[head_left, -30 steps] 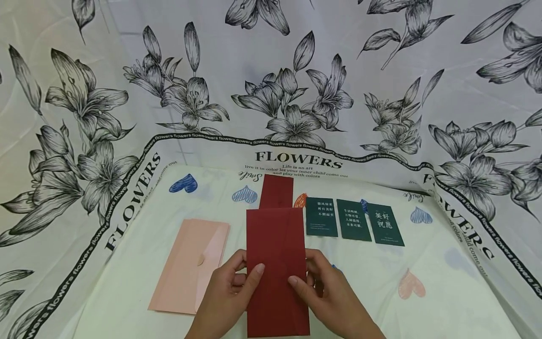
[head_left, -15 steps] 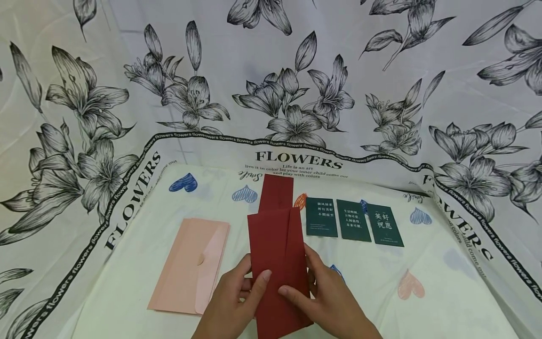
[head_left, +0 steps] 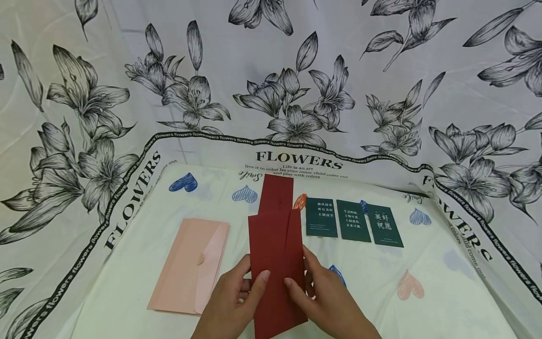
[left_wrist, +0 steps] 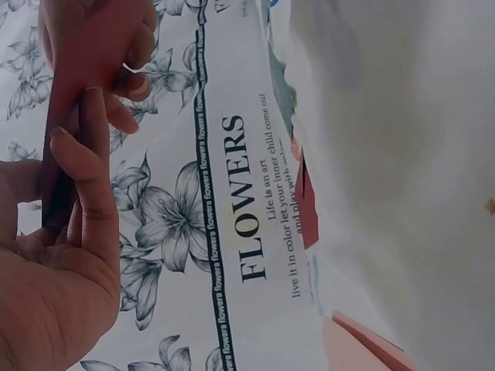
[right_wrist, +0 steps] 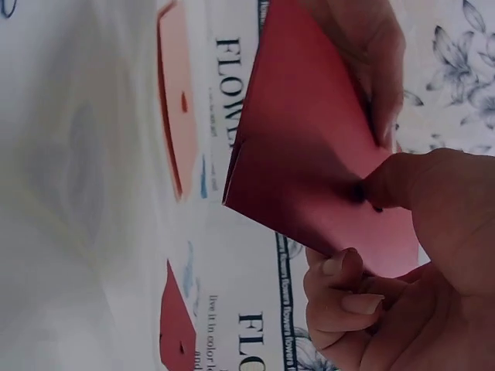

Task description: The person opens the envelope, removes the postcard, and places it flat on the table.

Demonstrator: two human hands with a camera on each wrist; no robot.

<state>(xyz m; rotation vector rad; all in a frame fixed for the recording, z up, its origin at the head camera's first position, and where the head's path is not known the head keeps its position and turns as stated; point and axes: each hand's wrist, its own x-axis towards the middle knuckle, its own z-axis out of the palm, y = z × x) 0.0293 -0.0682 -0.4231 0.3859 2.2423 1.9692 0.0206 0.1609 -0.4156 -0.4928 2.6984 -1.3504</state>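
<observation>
A long dark red envelope (head_left: pixel 273 263) is held up between both hands in the head view, its lower edge slanting. A flap seam runs down the right part of its face. My left hand (head_left: pixel 235 299) grips the left edge, thumb on the front and fingers curled behind. On the other edge my right hand (head_left: pixel 328 294) pinches it, thumb pressing the face. The right wrist view shows that thumb on the red envelope (right_wrist: pixel 302 131) with fingers curled under its edge. A second red envelope (head_left: pixel 276 190) lies behind, partly covered by the held one.
Pink envelopes (head_left: pixel 182 273), apparently stacked, lie on the left of the white cloth (head_left: pixel 444 310). At the right back lie three dark green cards with white writing: a left card (head_left: pixel 321 228), a middle card (head_left: pixel 353 230) and a right card (head_left: pixel 386 235). A floral curtain (head_left: pixel 254 61) hangs behind.
The held envelope has turned from facing me squarely to a slant, its right side angled away. My right thumb slid left across it, then back right a little. Items on the cloth stayed put.
</observation>
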